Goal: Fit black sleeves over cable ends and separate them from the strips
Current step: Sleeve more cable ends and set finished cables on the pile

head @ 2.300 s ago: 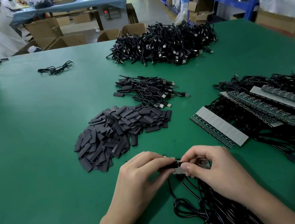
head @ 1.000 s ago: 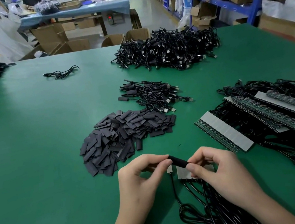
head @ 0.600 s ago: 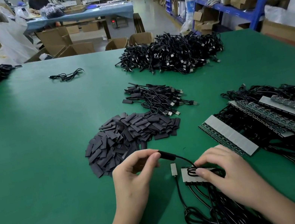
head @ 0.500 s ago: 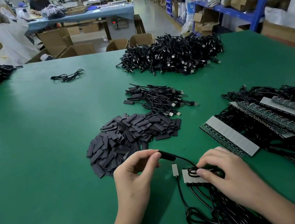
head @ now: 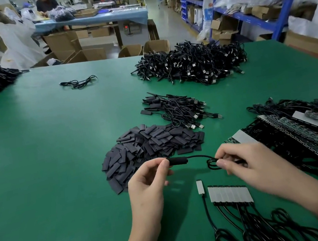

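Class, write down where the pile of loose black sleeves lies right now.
In the head view, the pile of black sleeves lies mid-table, just beyond the left hand, with a small bundle of USB cables behind it.

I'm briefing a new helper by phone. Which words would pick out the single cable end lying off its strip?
On the green table, near its front edge, a short pale strip trails cables. Just left of it, apart, lies the cable end: one small pale tab, single cable, no black sleeve.
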`<control>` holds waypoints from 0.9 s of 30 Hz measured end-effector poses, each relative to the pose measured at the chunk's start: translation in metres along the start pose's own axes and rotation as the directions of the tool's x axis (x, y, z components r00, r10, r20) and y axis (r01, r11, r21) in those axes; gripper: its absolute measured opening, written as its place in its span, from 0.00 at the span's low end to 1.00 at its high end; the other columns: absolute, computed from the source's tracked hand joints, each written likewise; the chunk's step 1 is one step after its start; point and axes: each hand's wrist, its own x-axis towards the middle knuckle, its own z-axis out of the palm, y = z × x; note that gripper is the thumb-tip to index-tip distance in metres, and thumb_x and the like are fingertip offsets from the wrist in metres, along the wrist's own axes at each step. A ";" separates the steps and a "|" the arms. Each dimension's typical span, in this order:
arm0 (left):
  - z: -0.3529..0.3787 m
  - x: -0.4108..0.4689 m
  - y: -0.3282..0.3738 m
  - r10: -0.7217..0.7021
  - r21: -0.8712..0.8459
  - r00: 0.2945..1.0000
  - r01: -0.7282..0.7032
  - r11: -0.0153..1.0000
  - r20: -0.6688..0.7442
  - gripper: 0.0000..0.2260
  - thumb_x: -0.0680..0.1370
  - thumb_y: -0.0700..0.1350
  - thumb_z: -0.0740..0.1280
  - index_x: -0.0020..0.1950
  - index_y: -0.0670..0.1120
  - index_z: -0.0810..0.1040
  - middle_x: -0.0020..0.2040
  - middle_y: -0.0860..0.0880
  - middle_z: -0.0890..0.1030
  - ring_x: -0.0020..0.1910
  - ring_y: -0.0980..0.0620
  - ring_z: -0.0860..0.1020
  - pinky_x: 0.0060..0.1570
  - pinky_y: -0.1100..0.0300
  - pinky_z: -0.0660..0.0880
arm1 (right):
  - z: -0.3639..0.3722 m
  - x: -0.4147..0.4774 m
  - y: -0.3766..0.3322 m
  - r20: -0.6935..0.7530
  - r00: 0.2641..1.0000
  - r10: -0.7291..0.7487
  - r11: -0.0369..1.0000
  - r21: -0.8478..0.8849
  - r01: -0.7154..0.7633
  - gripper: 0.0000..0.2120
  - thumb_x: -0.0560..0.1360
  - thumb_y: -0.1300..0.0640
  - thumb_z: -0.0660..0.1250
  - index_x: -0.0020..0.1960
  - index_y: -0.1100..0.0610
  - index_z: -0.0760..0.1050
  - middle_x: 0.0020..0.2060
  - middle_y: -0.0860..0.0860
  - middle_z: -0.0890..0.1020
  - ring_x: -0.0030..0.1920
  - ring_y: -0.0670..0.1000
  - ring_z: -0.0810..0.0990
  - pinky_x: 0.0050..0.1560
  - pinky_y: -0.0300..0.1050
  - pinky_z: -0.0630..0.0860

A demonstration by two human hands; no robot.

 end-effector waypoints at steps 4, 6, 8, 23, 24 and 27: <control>-0.004 0.005 0.003 -0.089 -0.137 0.995 0.093 0.986 0.035 0.08 0.74 0.50 0.73 0.50 0.49 0.87 0.46 0.45 0.87 0.43 0.54 0.84 0.39 0.64 0.79 | -0.017 0.027 -0.003 -0.010 0.998 -0.065 0.986 -0.153 0.062 0.07 0.76 0.40 0.63 0.49 0.40 0.78 0.41 0.37 0.83 0.43 0.38 0.80 0.44 0.39 0.75; -0.007 0.007 0.004 -0.098 -0.181 0.993 0.109 0.977 0.069 0.09 0.74 0.49 0.73 0.53 0.52 0.88 0.48 0.43 0.87 0.43 0.54 0.84 0.41 0.64 0.79 | -0.023 0.038 -0.002 -0.035 0.996 -0.087 0.986 -0.147 0.081 0.07 0.77 0.42 0.65 0.50 0.40 0.80 0.43 0.34 0.83 0.46 0.36 0.80 0.45 0.36 0.73; -0.008 0.008 0.005 -0.073 -0.200 0.990 0.096 0.975 0.117 0.10 0.75 0.48 0.74 0.56 0.53 0.87 0.49 0.42 0.87 0.44 0.53 0.84 0.43 0.63 0.79 | -0.025 0.045 -0.001 -0.045 0.995 -0.093 0.991 -0.104 0.088 0.06 0.77 0.44 0.67 0.51 0.40 0.81 0.42 0.34 0.83 0.46 0.37 0.80 0.43 0.35 0.71; -0.008 0.004 0.004 -0.039 -0.247 0.966 0.104 0.963 0.255 0.11 0.68 0.51 0.77 0.49 0.50 0.88 0.39 0.46 0.85 0.39 0.52 0.82 0.43 0.64 0.78 | -0.031 0.050 0.000 0.078 0.994 -0.073 0.996 0.053 0.069 0.07 0.81 0.49 0.67 0.49 0.36 0.79 0.40 0.39 0.85 0.32 0.44 0.77 0.35 0.33 0.70; -0.007 0.005 0.004 -0.042 -0.242 0.967 0.105 0.965 0.252 0.12 0.68 0.52 0.77 0.49 0.51 0.88 0.40 0.46 0.85 0.40 0.53 0.82 0.43 0.64 0.78 | -0.033 0.050 -0.001 0.083 0.994 -0.069 0.996 0.059 0.065 0.07 0.81 0.48 0.67 0.49 0.36 0.79 0.40 0.39 0.85 0.34 0.47 0.79 0.34 0.35 0.71; -0.006 0.006 0.002 -0.044 -0.264 0.972 0.106 0.959 0.231 0.18 0.69 0.52 0.77 0.59 0.52 0.86 0.49 0.45 0.85 0.47 0.53 0.82 0.44 0.61 0.79 | -0.040 0.058 -0.004 0.071 0.995 -0.063 0.996 0.060 0.059 0.05 0.81 0.47 0.67 0.49 0.37 0.80 0.40 0.39 0.85 0.36 0.50 0.80 0.38 0.47 0.74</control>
